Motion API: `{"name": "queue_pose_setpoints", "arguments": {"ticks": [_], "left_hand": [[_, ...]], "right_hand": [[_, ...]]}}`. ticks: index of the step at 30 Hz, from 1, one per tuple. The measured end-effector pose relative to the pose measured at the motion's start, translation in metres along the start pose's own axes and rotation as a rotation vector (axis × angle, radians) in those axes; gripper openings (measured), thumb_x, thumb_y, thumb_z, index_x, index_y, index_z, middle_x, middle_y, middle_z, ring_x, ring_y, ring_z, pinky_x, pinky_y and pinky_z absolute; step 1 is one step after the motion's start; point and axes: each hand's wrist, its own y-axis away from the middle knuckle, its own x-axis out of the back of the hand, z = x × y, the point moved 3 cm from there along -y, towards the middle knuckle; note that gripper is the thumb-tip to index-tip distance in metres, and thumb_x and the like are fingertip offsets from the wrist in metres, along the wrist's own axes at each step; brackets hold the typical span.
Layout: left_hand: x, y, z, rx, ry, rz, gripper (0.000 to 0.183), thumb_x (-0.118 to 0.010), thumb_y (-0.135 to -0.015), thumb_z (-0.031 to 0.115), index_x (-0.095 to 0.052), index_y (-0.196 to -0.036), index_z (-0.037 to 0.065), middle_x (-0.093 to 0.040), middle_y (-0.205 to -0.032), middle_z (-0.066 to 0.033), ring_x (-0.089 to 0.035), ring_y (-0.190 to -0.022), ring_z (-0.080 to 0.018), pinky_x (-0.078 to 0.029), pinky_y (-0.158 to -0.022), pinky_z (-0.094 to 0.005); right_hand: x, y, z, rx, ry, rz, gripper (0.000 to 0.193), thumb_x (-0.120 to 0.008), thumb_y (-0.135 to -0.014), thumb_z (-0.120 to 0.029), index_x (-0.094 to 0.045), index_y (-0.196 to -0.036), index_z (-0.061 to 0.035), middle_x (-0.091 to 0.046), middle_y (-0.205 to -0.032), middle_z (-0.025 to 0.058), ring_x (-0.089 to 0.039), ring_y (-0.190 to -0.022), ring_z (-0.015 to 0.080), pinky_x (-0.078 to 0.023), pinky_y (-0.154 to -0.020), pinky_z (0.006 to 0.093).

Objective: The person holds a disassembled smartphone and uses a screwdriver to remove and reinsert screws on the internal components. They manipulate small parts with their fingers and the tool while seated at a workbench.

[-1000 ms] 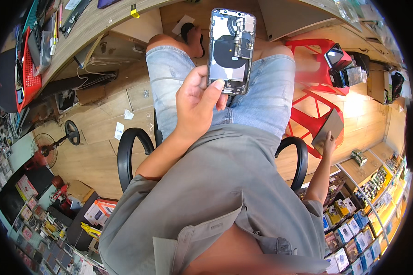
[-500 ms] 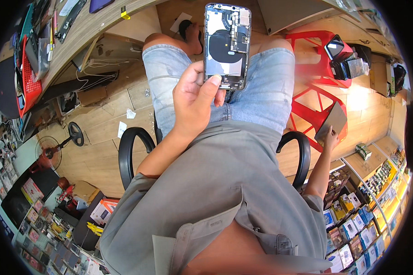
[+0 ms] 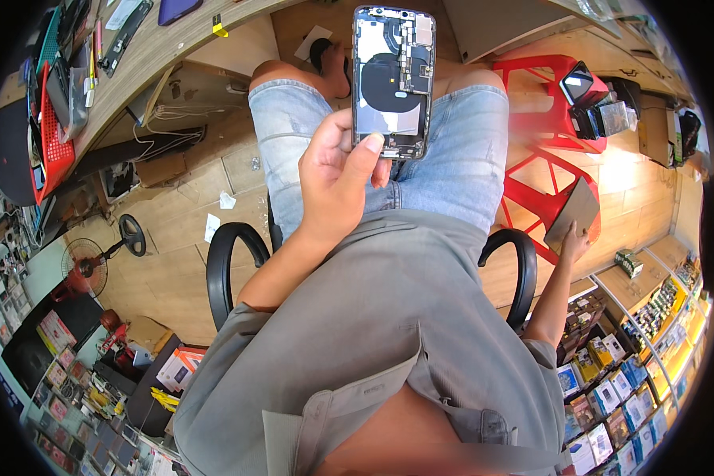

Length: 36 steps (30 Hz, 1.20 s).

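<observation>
My left hand (image 3: 337,186) grips an opened smartphone (image 3: 392,87) by its lower left corner, thumb on the front. The phone stands upright in view above my lap, with its black round coil, pale panels and circuit board bare. Far to the right my right hand (image 3: 576,243) is closed on the near edge of a flat grey rectangular panel (image 3: 573,213), whose kind I cannot make out. That panel is tilted over a red plastic stool (image 3: 531,190); whether it rests on the seat is hard to tell.
A second red stool (image 3: 535,75) carries a phone (image 3: 577,81) and dark packets. Tools and a red basket (image 3: 58,151) crowd the wooden desk (image 3: 178,47) at upper left. Black chair armrests (image 3: 220,270) flank me. A fan (image 3: 86,266) stands left; boxed goods (image 3: 611,397) fill shelves lower right.
Both hands keep their holds. The phone and the grey panel are almost where they were; my right hand has shifted only very slightly.
</observation>
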Motion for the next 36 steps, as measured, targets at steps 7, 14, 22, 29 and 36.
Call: {"name": "queue_pose_setpoints", "arguments": {"ticks": [7,14,22,29,36], "left_hand": [[-0.004,0.004,0.005,-0.148,-0.224,-0.002,0.027,-0.063,-0.103,0.007,-0.056,-0.125,-0.007,-0.068,-0.094,-0.0105,-0.06,-0.069,-0.012,-0.05,-0.062,-0.0279],[-0.009,0.011,0.005,-0.322,-0.378,-0.022,0.029,-0.069,-0.101,0.005,-0.061,-0.126,-0.008,-0.074,-0.101,-0.0079,-0.065,-0.082,-0.0083,-0.052,-0.072,-0.0228],[-0.001,0.019,0.008,-0.36,-0.577,-0.045,0.033,-0.068,-0.102,0.006,-0.058,-0.129,-0.008,-0.072,-0.101,-0.0093,-0.064,-0.079,-0.0081,-0.054,-0.069,-0.0236],[0.002,0.02,0.006,-0.354,-0.567,-0.107,0.035,-0.066,-0.104,0.005,-0.054,-0.134,-0.009,-0.07,-0.103,-0.0102,-0.063,-0.08,-0.0077,-0.053,-0.069,-0.0224],[-0.001,0.02,0.004,-0.353,-0.531,-0.016,0.029,-0.074,-0.096,0.006,-0.066,-0.121,-0.006,-0.074,-0.09,-0.0075,-0.063,-0.073,-0.0089,-0.054,-0.067,-0.0242]], "right_hand": [[0.138,0.052,-0.146,0.504,-0.372,0.227,0.037,-0.072,-0.102,-0.03,-0.073,-0.126,-0.002,-0.065,-0.13,0.0173,-0.063,-0.121,0.0328,-0.052,-0.101,0.0426],[0.279,0.213,-0.333,1.187,-0.83,0.009,0.031,-0.086,-0.082,-0.005,-0.079,-0.112,-0.0056,-0.065,-0.113,0.0096,-0.063,-0.099,0.0252,-0.052,-0.083,0.0361],[0.296,0.281,-0.41,1.694,-0.99,0.112,0.046,-0.086,-0.065,-0.005,-0.081,-0.111,-0.0113,-0.062,-0.112,0.0062,-0.059,-0.094,0.0241,-0.05,-0.077,0.0361],[0.29,0.283,-0.409,1.683,-0.964,0.06,0.038,-0.082,-0.065,-0.006,-0.08,-0.103,-0.0105,-0.063,-0.114,0.0065,-0.058,-0.097,0.0245,-0.052,-0.079,0.0364],[0.295,0.278,-0.414,1.663,-0.932,-0.079,0.029,-0.081,-0.068,-0.004,-0.076,-0.096,-0.0109,-0.062,-0.117,0.0066,-0.059,-0.098,0.0254,-0.052,-0.081,0.0367]]}}
